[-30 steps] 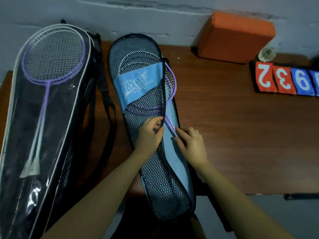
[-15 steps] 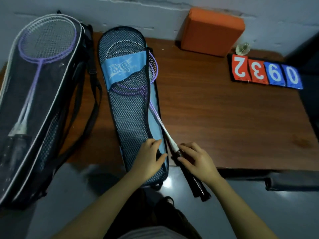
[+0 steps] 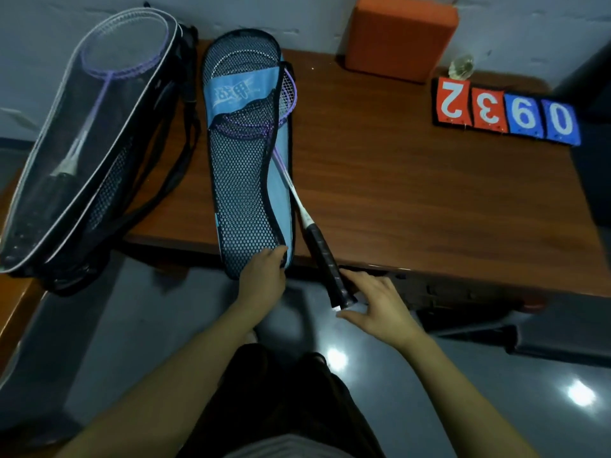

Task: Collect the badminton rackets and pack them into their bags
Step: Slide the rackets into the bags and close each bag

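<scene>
A reddish-brown wooden table (image 3: 413, 193) fills the centre, pushed against a rough grey-white plastered wall (image 3: 297, 14) at 12 o'clock. A glossy dark grey floor (image 3: 463, 391) spreads from 4 to 8 o'clock, with bright light reflections at 4 o'clock. A brown wooden edge (image 3: 16, 309) sits at 9 o'clock.

Dim, bluish light, glare spots on the floor (image 3: 334, 358), wide-angle bending at edges.

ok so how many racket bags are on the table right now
2. The black bag with a clear front lies at the left end, overhanging the edge. The blue mesh bag lies beside it, its near end gripped by the left hand. No others are visible.
</scene>
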Demonstrator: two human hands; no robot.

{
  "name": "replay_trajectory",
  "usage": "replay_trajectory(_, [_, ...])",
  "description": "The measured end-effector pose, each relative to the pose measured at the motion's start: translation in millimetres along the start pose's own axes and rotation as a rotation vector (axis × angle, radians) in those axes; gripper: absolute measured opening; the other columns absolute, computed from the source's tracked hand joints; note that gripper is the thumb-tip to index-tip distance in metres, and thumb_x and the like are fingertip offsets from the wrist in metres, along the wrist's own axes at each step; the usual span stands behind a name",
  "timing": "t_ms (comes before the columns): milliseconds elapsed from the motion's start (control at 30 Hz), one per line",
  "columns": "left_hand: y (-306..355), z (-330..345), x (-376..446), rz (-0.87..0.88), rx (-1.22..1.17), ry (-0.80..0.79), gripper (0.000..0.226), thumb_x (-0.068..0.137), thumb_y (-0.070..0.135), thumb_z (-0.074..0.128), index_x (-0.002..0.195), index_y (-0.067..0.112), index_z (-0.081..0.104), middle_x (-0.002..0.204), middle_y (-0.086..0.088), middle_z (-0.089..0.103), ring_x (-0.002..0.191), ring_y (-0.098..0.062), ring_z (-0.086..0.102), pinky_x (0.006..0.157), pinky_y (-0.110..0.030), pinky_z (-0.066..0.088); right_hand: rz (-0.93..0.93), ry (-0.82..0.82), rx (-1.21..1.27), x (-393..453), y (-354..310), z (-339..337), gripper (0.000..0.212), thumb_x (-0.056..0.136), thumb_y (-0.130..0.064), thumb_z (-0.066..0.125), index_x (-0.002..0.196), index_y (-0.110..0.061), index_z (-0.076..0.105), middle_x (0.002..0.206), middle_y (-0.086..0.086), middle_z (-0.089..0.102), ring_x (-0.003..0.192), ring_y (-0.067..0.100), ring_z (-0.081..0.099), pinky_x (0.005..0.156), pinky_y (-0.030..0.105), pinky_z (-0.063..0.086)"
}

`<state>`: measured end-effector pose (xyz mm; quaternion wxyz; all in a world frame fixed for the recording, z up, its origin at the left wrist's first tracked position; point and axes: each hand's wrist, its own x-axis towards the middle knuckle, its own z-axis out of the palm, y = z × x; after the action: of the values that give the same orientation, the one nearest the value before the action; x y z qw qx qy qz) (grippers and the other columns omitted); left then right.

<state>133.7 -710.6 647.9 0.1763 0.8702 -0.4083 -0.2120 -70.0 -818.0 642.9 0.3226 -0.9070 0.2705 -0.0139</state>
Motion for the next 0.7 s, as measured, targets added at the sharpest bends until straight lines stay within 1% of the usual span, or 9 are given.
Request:
replay_trajectory(67, [0.6,-1.9,-0.4,0.034,-0.017,0.020,0.041,0.087,0.003,0.050,0.126,0.012,0.052,0.105,-0.011,0.057,0.098,-0.028,0.054,0.077,-0.038,0.047,-0.008,0.042,-0.028,0.1,0.7,4.2,0.069,0.077,-0.042,0.071,0.137,-0.023,0.043,0.124,-0.007,0.054,0.111,0.014,0.051,0.091,0.024,0.023])
replay_trajectory(133, [-1.4,-4.5,-2.9,0.085,-0.071,0.082,0.038,0.086,0.002,0.051,0.123,0.009,0.055,0.104,-0.011,0.059,0.096,-0.027,0.055,0.078,-0.036,0.047,0.000,0.050,0.009,0.3,-0.4,10.6,0.069,0.076,-0.039,0.073,0.137,-0.022,0.045,0.123,-0.005,0.054,0.112,0.015,0.051,0.093,0.027,0.027])
replay_trajectory(233, [-4.8,-10.5,-12.2,0.158,-0.138,0.156,0.035,0.085,0.000,0.051,0.119,0.008,0.057,0.103,-0.009,0.058,0.094,-0.023,0.054,0.078,-0.034,0.047,0.047,0.071,0.163,0.5,-7.0,22.6,0.071,0.073,-0.035,0.077,0.136,-0.023,0.046,0.129,-0.001,0.048,0.118,0.017,0.048,0.099,0.041,0.039])
replay_trajectory(333, [-10.6,-19.7,-23.8,0.161,-0.238,0.191,0.034,0.086,-0.001,0.051,0.118,0.010,0.058,0.100,-0.004,0.056,0.090,-0.016,0.053,0.076,-0.024,0.042,0.104,0.094,0.218,3.1,-19.1,35.9,0.071,0.073,-0.034,0.077,0.136,-0.029,0.046,0.137,0.002,0.040,0.125,0.021,0.042,0.103,0.046,0.039])
replay_trajectory(433, [-16.9,-28.7,-29.5,0.145,-0.341,0.195,0.035,0.085,-0.002,0.052,0.116,0.012,0.060,0.092,0.002,0.049,0.081,-0.011,0.051,0.075,-0.019,0.040,0.161,0.119,0.312,11.3,-34.6,43.6,0.069,0.074,-0.030,0.078,0.135,-0.029,0.047,0.140,0.003,0.035,0.128,0.020,0.037,0.106,0.038,0.037])
replay_trajectory(500, [-18.6,-31.4,-31.5,0.145,-0.368,0.169,0.037,0.085,-0.002,0.052,0.117,0.014,0.060,0.090,0.002,0.048,0.079,-0.011,0.051,0.074,-0.017,0.040,0.179,0.106,0.329,17.8,-42.6,46.0,0.069,0.074,-0.029,0.077,0.136,-0.028,0.046,0.139,0.003,0.033,0.128,0.016,0.035,0.103,0.024,0.034])
replay_trajectory(567, [-18.5,-32.1,-33.1,0.147,-0.391,0.136,0.039,0.085,-0.002,0.053,0.118,0.017,0.059,0.089,0.001,0.048,0.077,-0.011,0.051,0.073,-0.016,0.040,0.191,0.109,0.346,23.9,-49.3,47.4,0.069,0.073,-0.026,0.078,0.135,-0.027,0.047,0.135,0.003,0.033,0.122,0.011,0.035,0.095,0.012,0.028])
replay_trajectory(633, [-21.3,-30.8,-33.1,0.131,-0.412,0.109,0.040,0.085,-0.001,0.052,0.118,0.019,0.059,0.088,0.002,0.048,0.076,-0.010,0.051,0.074,-0.017,0.042,0.212,0.127,0.382,29.5,-54.5,50.4,0.068,0.072,-0.021,0.079,0.133,-0.025,0.049,0.128,0.002,0.035,0.117,0.010,0.037,0.092,0.008,0.028])
replay_trajectory(700, [-24.3,-29.3,-33.1,0.090,-0.442,0.092,0.040,0.085,-0.001,0.052,0.118,0.020,0.058,0.087,0.002,0.048,0.073,-0.009,0.051,0.073,-0.018,0.043,0.240,0.146,0.405,31.3,-57.5,53.2,0.068,0.070,-0.018,0.081,0.131,-0.024,0.051,0.123,0.002,0.035,0.114,0.012,0.040,0.094,0.012,0.033])
